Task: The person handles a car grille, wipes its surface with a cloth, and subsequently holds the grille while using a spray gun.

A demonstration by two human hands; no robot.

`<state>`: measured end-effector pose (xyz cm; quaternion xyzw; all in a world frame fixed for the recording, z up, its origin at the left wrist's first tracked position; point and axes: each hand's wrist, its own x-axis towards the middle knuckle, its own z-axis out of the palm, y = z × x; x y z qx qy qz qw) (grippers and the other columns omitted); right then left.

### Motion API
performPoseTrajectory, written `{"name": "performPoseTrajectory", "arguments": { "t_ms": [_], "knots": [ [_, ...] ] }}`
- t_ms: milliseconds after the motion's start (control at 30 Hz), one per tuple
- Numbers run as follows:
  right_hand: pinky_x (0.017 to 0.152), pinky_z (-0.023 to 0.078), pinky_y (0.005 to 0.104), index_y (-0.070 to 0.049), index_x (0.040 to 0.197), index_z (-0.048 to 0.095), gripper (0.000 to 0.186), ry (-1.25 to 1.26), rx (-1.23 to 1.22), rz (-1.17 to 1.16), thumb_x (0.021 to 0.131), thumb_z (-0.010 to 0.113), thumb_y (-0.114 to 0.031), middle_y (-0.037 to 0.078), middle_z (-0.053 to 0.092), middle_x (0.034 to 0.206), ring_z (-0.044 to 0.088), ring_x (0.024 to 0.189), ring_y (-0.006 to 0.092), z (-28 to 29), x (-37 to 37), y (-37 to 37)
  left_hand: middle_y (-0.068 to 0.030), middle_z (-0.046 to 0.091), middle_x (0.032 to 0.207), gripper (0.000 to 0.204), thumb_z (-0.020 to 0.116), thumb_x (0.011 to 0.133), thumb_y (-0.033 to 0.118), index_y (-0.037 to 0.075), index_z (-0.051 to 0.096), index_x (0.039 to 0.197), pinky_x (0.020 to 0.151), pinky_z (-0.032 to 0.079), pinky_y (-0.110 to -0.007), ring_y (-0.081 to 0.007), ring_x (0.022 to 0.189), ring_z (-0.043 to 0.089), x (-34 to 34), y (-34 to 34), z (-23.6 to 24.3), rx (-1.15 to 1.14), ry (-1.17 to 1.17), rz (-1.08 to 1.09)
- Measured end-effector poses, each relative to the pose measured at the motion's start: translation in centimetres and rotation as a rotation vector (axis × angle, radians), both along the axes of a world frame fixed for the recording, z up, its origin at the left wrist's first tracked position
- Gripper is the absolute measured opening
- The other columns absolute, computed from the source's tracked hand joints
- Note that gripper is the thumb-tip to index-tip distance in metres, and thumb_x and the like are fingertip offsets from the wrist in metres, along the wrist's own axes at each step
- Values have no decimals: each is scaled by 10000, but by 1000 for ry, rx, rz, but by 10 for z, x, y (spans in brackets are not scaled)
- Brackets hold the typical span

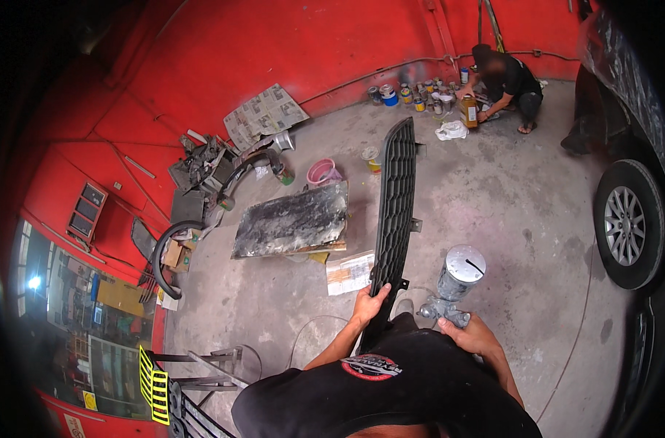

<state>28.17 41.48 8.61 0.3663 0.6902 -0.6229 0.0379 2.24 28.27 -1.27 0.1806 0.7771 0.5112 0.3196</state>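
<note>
My left hand (369,303) is closed on the lower part of a long black car grille (398,190) with a honeycomb mesh. The grille stands nearly upright before me, with small mounting tabs along its right edge. In my right hand (471,333) is a grey spray gun (438,310), its round metal paint cup (464,266) on top. The gun's nozzle points left, toward the grille, with a gap between the two. Part of the gun's handle is hidden behind my fingers.
A dark-stained board (292,219) lies ahead left, near a pink basin (321,172). Paint cans (420,98) line the red wall, where another person (511,84) crouches holding a container. A car wheel (629,223) is at right; a metal stand (208,372) is near left. A hose (303,328) crosses the floor.
</note>
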Motion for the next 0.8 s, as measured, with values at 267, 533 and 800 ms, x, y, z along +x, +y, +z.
{"name": "performPoseTrajectory", "arguments": {
  "t_ms": [267, 533, 800],
  "knots": [
    [714, 473, 370, -11, 970, 642, 451, 94, -54, -67, 815, 640, -435, 114, 660, 797, 625, 771, 228, -12, -2, 1, -33, 601, 643, 434, 581, 874, 441, 29, 635, 750, 572, 431, -278, -111, 602, 543, -13, -6, 1, -118, 186, -59],
    [414, 358, 242, -37, 789, 613, 316, 302, -79, -308, 882, 604, -339, -3, 582, 663, 463, 479, 56, 37, -14, 24, -57, 597, 670, 484, 507, 912, 453, -6, 593, 784, 599, 466, -295, -131, 595, 570, -34, 1, 32, 8, 155, -159],
    [445, 365, 247, -39, 779, 623, 320, 324, -19, -15, 879, 602, -342, -17, 524, 574, 457, 476, 66, 11, -25, -9, -60, 614, 694, 429, 506, 921, 411, -2, 622, 918, 617, 468, -306, -145, 606, 574, -32, 4, 55, -132, 251, -208]
  ]
}}
